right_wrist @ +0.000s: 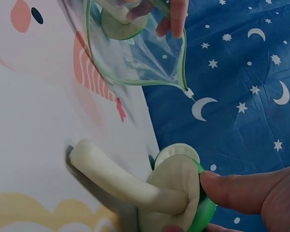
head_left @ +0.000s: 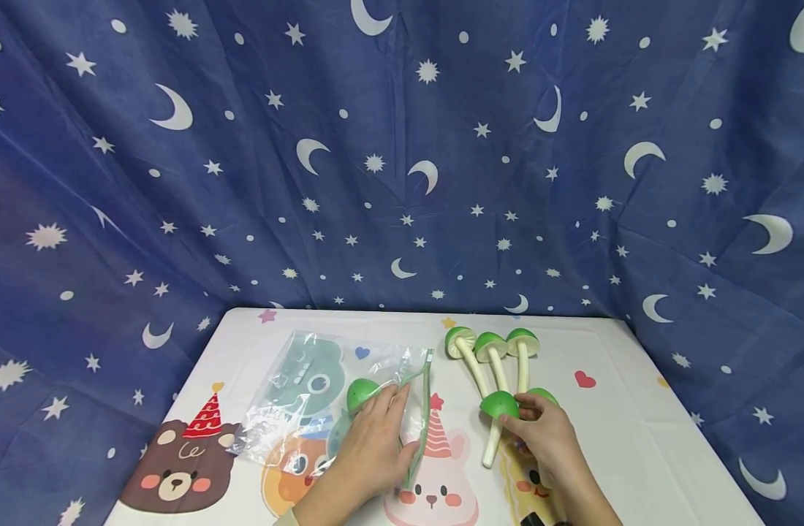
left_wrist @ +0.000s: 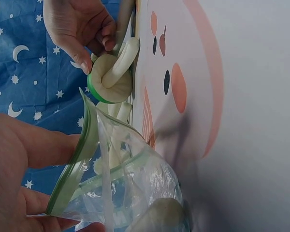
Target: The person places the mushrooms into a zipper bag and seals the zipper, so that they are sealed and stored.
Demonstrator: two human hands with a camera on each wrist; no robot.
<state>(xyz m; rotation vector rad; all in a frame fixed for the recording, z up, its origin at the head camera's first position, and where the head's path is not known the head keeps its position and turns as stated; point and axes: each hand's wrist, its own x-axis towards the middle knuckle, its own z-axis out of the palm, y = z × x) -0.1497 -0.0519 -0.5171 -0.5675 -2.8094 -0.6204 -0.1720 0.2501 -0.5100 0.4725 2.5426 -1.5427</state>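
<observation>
My left hand (head_left: pixel 376 442) grips the mouth of a clear zip bag (head_left: pixel 425 409) with a green zip strip. The bag lies on its side with its mouth gaping toward the right. Inside it is a green-capped toy mushroom (head_left: pixel 361 394), its stem mostly hidden by the hand. My right hand (head_left: pixel 548 435) pinches another toy mushroom (head_left: pixel 499 404) by its green cap, thumb on one side. In the right wrist view, that mushroom's pale stem (right_wrist: pixel 121 181) points toward the bag, close over the table.
Three more toy mushrooms (head_left: pixel 491 346) lie behind the right hand, caps pointing away. Another green cap (head_left: pixel 543 396) shows partly behind that hand. The table (head_left: pixel 665 438) has a white cloth printed with cartoon animals. A blue star-and-moon curtain (head_left: pixel 402 146) hangs behind it.
</observation>
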